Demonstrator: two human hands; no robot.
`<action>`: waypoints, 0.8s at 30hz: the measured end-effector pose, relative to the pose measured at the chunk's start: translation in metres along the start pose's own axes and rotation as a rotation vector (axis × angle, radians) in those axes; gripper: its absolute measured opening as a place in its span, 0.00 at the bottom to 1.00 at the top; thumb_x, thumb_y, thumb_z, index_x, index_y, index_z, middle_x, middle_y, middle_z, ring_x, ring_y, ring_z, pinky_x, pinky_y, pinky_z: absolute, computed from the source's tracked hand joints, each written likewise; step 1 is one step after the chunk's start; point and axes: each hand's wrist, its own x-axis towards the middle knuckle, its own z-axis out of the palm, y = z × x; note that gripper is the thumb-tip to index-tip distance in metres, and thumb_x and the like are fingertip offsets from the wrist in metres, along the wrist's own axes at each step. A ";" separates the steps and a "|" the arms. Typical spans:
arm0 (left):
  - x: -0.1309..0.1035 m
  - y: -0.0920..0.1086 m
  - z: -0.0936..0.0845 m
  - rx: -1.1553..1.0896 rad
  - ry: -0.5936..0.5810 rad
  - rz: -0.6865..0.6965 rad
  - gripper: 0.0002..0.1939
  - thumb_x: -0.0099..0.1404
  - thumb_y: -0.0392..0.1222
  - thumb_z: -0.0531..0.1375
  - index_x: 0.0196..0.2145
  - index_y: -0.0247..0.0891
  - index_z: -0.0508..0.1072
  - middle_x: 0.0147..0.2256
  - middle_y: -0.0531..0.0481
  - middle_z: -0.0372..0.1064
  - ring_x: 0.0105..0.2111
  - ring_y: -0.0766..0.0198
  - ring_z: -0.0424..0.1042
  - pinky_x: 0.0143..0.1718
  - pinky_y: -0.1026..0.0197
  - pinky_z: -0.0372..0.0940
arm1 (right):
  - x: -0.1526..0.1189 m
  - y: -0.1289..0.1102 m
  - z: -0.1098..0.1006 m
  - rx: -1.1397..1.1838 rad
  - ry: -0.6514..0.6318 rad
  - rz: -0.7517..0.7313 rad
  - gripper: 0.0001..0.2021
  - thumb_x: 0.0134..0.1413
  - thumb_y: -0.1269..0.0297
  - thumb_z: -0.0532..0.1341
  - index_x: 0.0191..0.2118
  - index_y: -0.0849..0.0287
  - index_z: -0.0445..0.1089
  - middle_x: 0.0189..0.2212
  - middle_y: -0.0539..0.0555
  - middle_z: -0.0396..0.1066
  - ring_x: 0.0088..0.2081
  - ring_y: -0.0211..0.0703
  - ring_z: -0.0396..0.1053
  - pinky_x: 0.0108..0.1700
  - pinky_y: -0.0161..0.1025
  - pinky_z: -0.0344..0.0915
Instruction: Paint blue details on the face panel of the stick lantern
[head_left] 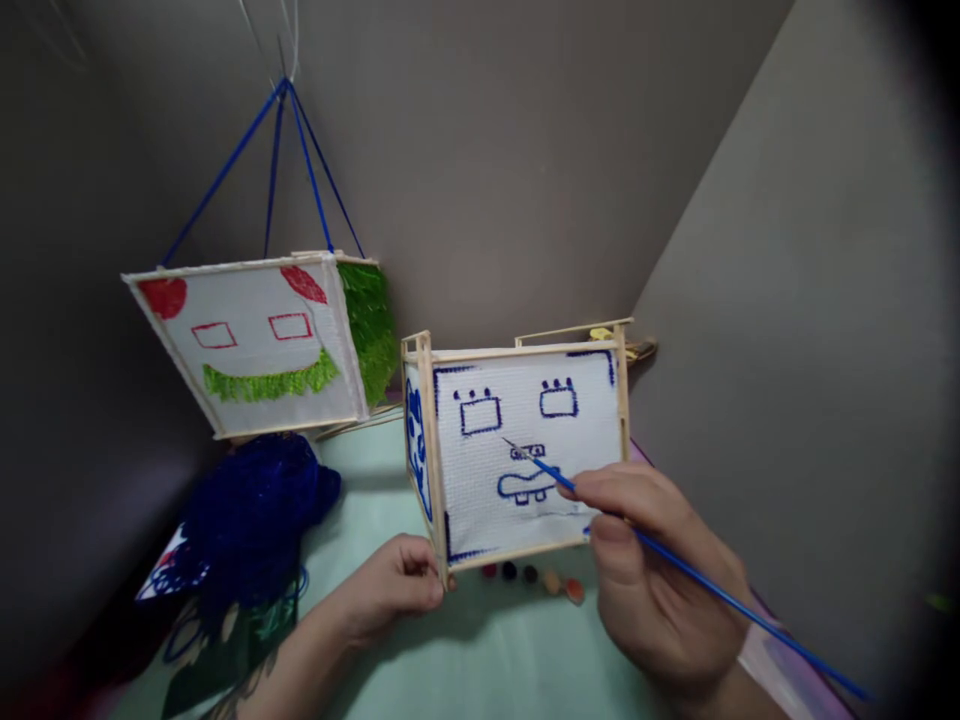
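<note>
My left hand [401, 585] grips the lower left corner of a wooden-stick box lantern [480, 510], its fingers closed round the frame. White fabric covers the front, with a dark blue painted face: square eyes with lashes, a small nose and a mouth with teeth. Blue shapes show on its narrow left side. In my right hand [667, 580] a thin blue paintbrush [705, 585] is pinched between thumb and fingers. The brush tip points at the fabric between the eyes and the nose; whether it touches, I cannot tell.
A second box lantern [262, 350] with a red and green face hangs by blue cords [232, 165] at the left. Below it lies a heap of dark blue yarn [247, 510]. Several small paint pots [553, 580] stand on the pale green table [480, 660]. Grey walls [510, 180] rise behind.
</note>
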 end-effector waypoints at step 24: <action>-0.001 0.003 0.000 -0.082 0.055 -0.040 0.22 0.36 0.53 0.73 0.22 0.32 0.76 0.18 0.54 0.57 0.21 0.72 0.50 0.24 0.64 0.40 | 0.004 0.009 0.006 -0.106 -0.042 0.035 0.11 0.54 0.74 0.56 0.42 0.55 0.69 0.33 0.52 0.72 0.35 0.43 0.69 0.36 0.43 0.67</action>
